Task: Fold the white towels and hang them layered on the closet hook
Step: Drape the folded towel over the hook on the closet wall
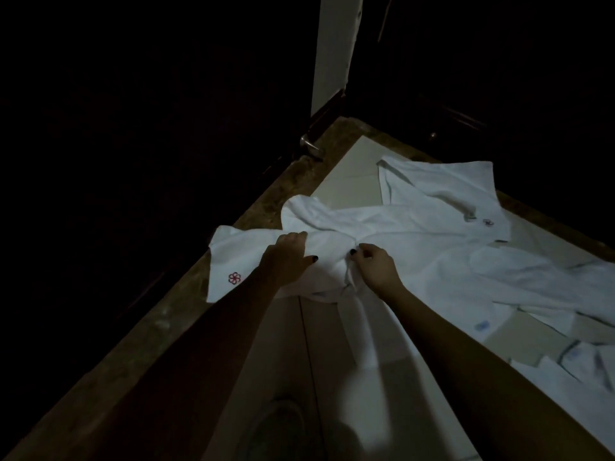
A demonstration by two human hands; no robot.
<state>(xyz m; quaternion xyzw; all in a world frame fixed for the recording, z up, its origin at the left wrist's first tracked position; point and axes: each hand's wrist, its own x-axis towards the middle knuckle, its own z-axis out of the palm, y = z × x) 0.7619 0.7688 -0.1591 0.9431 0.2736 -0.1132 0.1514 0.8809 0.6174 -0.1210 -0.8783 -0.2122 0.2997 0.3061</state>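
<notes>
While your left hand [289, 252] and right hand [375, 265] both pinch the centre-frame white towel [244, 249], square its edges.

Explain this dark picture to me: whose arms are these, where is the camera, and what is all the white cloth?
There is no machine here: these are a person's bare arms. The single picture comes from a camera worn on the head, looking down. White towels lie spread on the pale floor. The left hand grips a bunched part of the nearest towel, which bears a red flower emblem; the right hand pinches a fold, seemingly of the same towel. A second towel lies beyond, and more cloth at the lower right.
</notes>
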